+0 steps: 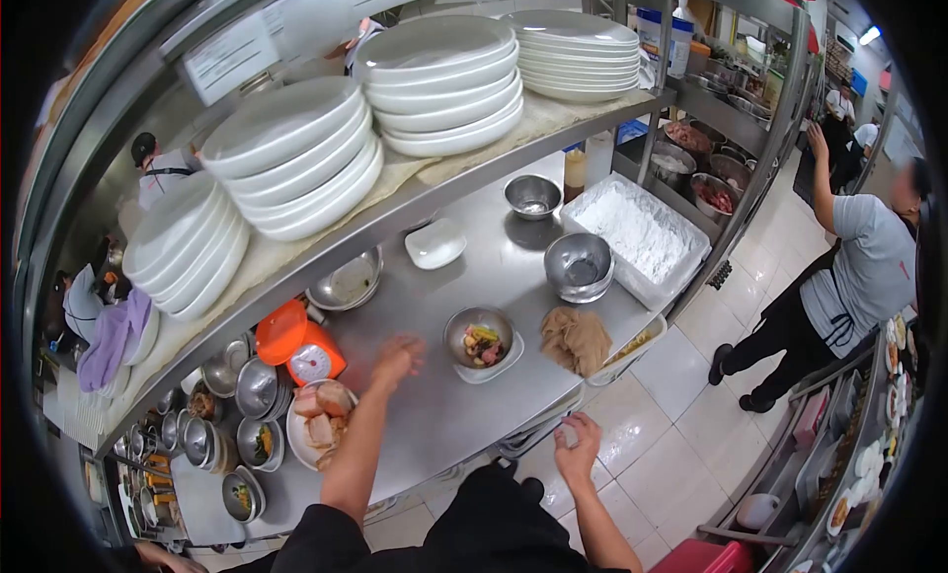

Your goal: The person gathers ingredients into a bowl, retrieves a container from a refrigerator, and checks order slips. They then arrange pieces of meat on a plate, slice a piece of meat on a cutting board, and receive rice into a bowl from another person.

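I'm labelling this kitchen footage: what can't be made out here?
All in the head view:
- Left hand: blurred; finger pose unclear.
- Pale item in the right hand: partly covered by fingers, too small to identify.
- Orange kitchen scale: dial reading too small.
- Printed sheet above the plate stacks: text too small.

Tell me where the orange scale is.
In the head view, the orange scale is left of centre on the steel counter, just beyond the dish of pale chunks, beside the steel bowls.

White plates (439, 89) stacked on a steel shelf (395, 218), purple cloth (114, 343), person in grey shirt (857, 262)
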Demonstrator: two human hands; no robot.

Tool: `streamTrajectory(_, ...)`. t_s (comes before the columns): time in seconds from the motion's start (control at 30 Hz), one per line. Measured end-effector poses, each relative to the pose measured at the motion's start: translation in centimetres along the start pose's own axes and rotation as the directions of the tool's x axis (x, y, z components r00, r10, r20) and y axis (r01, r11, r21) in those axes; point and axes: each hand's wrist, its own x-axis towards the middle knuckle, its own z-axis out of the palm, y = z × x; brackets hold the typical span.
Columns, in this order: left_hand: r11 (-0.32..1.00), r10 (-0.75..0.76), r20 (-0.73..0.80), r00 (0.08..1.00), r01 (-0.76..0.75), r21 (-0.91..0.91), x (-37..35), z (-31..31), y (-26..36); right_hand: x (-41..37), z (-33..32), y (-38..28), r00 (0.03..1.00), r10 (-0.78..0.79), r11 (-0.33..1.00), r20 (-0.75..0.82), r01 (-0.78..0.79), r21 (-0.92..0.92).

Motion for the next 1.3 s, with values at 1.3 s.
streamTrajectory(1.3,0.973,-0.207,0.093,0.974,0.195,0.124,21.1,6.6,2.4,50.5,27.6,1.3,0.666,-0.498,0.626,0.556,0.719,-0.301)
